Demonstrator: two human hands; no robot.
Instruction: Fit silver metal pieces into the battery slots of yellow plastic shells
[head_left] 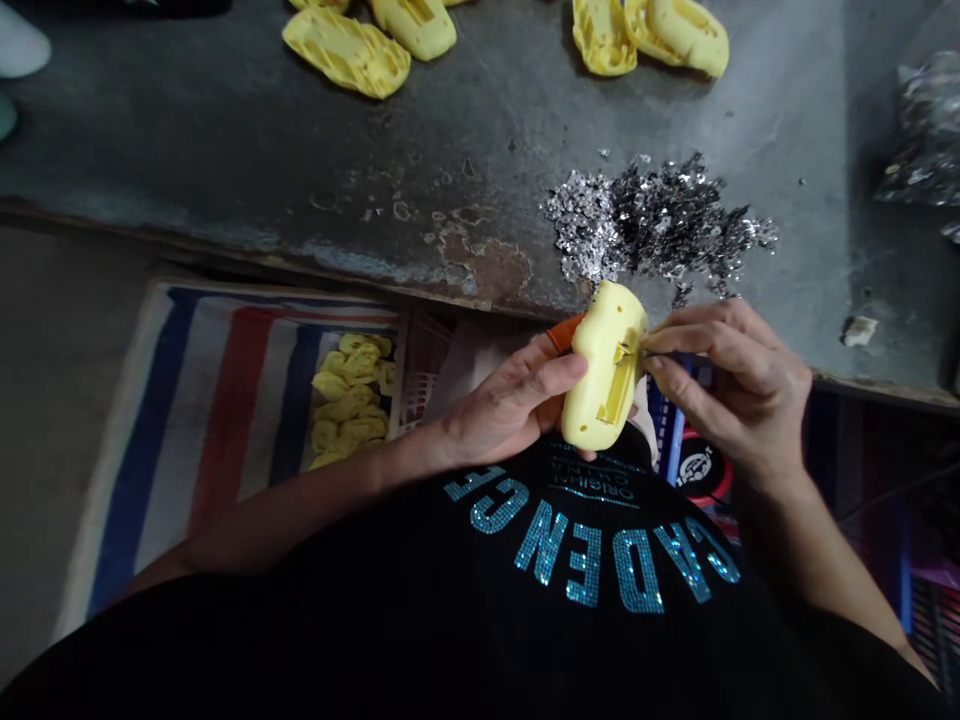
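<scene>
My left hand [510,400] wraps around a pale yellow moulded plastic shell [592,375], which has a long slot and small holes in its face. My right hand [727,385] reaches in from the other side, its thumb and fingertips pinching at the shell's edge near the slot. Whatever lies between those fingertips is too small to tell. A small orange object [564,333] pokes out behind my left hand, mostly hidden. Just beyond the shell lies a loose heap of silver sequins or metal flakes [645,225].
A worn, stained metal-topped bench [300,130] holds several yellow plastic shells [346,52] at its far side and a clear bag of silver pieces [926,135] at the right. Below its edge, a striped woven bag [225,430] holds small yellow pieces [349,395].
</scene>
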